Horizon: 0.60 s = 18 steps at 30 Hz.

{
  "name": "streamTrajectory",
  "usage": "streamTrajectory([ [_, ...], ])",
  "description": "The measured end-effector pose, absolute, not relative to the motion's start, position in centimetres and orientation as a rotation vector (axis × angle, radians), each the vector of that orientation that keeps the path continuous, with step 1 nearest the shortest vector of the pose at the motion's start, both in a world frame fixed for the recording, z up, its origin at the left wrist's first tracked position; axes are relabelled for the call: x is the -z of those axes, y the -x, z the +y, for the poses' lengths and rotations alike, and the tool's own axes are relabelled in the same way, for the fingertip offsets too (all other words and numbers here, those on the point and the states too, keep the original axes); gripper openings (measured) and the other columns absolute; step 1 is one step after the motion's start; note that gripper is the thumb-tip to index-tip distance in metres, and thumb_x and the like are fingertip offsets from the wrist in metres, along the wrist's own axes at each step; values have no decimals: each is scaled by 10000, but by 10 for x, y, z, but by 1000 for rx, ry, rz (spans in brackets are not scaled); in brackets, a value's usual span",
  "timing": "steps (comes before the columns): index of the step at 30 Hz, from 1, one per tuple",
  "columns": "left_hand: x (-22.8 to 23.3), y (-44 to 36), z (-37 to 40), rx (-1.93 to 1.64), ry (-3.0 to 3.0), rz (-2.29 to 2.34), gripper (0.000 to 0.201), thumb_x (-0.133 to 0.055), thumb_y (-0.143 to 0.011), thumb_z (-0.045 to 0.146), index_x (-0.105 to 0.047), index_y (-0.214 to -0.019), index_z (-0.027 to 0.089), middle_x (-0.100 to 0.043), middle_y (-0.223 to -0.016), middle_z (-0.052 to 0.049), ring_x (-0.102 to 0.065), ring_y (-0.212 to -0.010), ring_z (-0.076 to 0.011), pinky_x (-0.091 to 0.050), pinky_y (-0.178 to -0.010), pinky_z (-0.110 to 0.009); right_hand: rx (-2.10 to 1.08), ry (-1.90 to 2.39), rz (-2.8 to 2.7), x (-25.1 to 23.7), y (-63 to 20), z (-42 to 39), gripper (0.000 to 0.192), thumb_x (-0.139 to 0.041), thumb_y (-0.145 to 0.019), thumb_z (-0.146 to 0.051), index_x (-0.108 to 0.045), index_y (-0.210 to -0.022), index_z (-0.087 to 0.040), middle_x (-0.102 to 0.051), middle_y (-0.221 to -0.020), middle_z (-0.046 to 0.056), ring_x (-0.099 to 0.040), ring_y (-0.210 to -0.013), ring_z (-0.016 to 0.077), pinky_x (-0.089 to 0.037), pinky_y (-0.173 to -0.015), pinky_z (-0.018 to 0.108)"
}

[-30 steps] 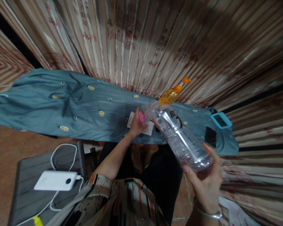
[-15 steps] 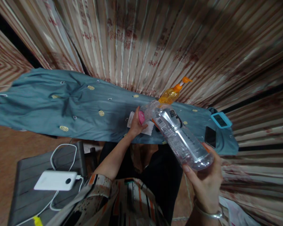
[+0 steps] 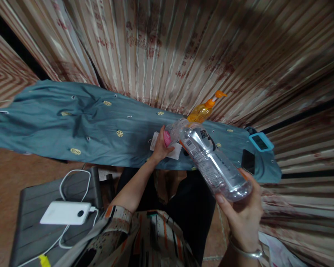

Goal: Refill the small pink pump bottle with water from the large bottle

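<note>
We are gripping the clear plastic bottle (image 3: 214,163) base in our right hand (image 3: 243,217), its long axis slanting up-left to the pink cap (image 3: 167,138) pinched by our left hand (image 3: 160,148).

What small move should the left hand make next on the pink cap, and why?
Probably twist the pink cap. The left hand pinches it at the mouth of the clear plastic bottle, which the right hand holds tilted by its base. The bottle seems nearly empty, so little should spill.
</note>
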<state>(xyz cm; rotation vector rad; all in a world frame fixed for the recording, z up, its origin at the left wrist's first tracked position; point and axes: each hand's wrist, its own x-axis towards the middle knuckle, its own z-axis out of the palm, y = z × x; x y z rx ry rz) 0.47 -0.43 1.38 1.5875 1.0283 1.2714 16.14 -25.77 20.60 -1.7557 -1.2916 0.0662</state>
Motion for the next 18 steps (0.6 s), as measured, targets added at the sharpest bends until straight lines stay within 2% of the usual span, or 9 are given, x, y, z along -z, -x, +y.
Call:
streamTrajectory([
  [5,-13,-5,-4,-1270,-1594,1030,1319,-930,-580,156,-146,-1632,287,-333,-1711,-167,-352,-1606,-367,-245,-1363,-570,-71,1742,-1292,-206,-162,-257,863,-887,-712,-544,-565,-1428,-187,-632,-1394,156,-628,-1280,368,-517,-1044,527],
  [11,-14,-4,-5,-1254,-1593,1042,1296,-928,-594,184,-159,-1634,263,-357,-1699,-172,-370,-1599,-354,-264,-1358,-545,-85,1760,-1281,-204,-163,-257,878,-884,-709,-559,-550,-1438,-204,-623,-1401,147,-616,-1304,374,-493,-1089,568],
  [18,-12,-4,-4,-1289,-1589,1004,1296,-942,-600,209,-168,-1636,304,-345,-1704,-148,-360,-1598,-367,-250,-1359,-581,-95,1752,-1266,-205,-163,-257,886,-894,-702,-545,-556,-1442,-195,-621,-1407,159,-609,-1310,395,-470,-1108,603],
])
